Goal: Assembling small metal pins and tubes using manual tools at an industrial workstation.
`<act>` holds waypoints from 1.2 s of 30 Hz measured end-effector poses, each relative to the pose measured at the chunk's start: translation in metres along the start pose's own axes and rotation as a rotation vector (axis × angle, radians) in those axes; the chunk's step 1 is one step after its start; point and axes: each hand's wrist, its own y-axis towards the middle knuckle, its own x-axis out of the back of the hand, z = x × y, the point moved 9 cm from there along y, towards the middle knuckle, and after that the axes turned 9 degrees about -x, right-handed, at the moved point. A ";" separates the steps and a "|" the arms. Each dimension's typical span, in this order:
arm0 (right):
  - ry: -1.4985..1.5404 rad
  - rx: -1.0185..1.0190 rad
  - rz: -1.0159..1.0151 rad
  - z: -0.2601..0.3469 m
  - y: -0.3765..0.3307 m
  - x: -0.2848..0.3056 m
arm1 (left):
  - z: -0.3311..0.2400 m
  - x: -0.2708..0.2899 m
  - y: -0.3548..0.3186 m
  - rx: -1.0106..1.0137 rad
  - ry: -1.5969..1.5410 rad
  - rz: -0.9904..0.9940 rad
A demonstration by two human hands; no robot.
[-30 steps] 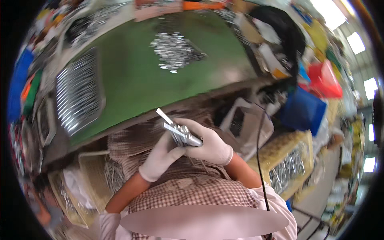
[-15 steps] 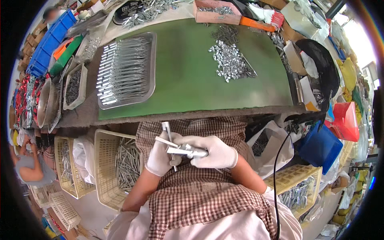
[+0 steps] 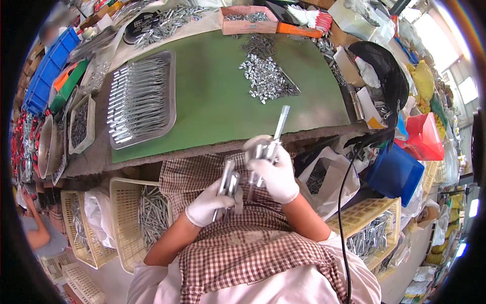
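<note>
Both my hands wear white gloves and are held above my lap, in front of the table edge. My left hand [image 3: 205, 206] is closed around several short silver metal rods [image 3: 228, 175], which point up between its fingers. Just to the right and a little higher, my right hand [image 3: 281, 180] grips silver metal rods [image 3: 282, 121]; a long one sticks up past the table edge. The two hands are apart. Motion blur hides the exact kind of these parts. On the green table mat [image 3: 207, 91] lie a heap of small shiny metal pieces [image 3: 263, 76] and a metal tray [image 3: 171, 101] with neat rows of silver rods.
A pink box [image 3: 248, 28] of small parts stands at the table's back. Cream plastic baskets of metal rods flank my lap, one at left [image 3: 121, 223] and one at right [image 3: 374, 213]. A black cable [image 3: 340, 218] hangs on the right, near a blue bin [image 3: 395, 175].
My hands were together over the rods and have now separated. The right has risen with rods upright in it; the left holds other rods. The whole view has shifted slightly.
</note>
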 end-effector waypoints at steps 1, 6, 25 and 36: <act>0.025 -0.056 -0.072 -0.004 -0.001 0.009 | 0.001 0.005 0.000 -0.031 -0.104 -0.096; -0.238 -0.104 -0.071 -0.025 -0.008 -0.011 | -0.010 -0.001 0.013 -0.261 -0.263 -0.210; -1.121 0.538 0.241 0.029 -0.027 -0.060 | -0.001 0.007 0.003 -0.173 0.033 -0.127; -0.998 0.559 0.202 0.024 -0.011 -0.037 | 0.004 0.002 0.005 -0.065 -0.009 -0.095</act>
